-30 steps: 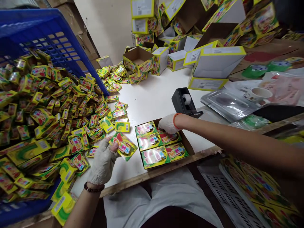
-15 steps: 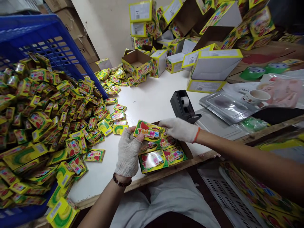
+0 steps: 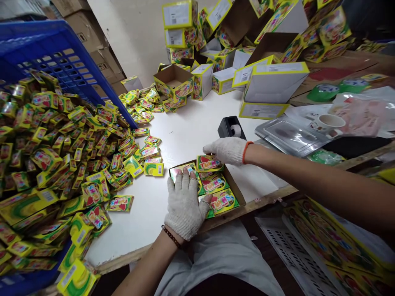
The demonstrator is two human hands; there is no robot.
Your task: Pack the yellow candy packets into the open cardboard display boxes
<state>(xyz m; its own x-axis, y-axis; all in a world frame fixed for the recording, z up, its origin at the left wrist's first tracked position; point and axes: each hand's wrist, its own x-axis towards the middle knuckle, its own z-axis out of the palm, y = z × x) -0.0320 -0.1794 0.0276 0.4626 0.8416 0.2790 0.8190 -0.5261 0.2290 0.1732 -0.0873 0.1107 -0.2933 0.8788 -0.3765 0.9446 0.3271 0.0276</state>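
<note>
A shallow open display carton (image 3: 236,185) lies at the table's front edge, filled with small yellow-green "TWINS" candy boxes (image 3: 222,200). Flat over the carton's left side is my left hand (image 3: 184,201) in a white fingerless-tip glove, fingers spread on the candy boxes beneath. At the carton's back right corner, my gloved right hand (image 3: 226,150) has its fingers closed at the back edge of a candy box (image 3: 210,163), which sits slightly raised. Its fingertips are partly hidden. A black tape dispenser (image 3: 226,126) stands just behind my right hand.
A blue crate (image 3: 89,68) on the left spills a heap of candy boxes (image 3: 46,160) onto the white table (image 3: 179,135). Empty display cartons (image 3: 174,82) are piled at the back. Clear plastic trays (image 3: 290,133) and a cup (image 3: 331,121) lie to the right.
The candy box held up between both hands is down in the carton. My left hand has turned palm down and spread over the candy boxes; my right hand has moved slightly back.
</note>
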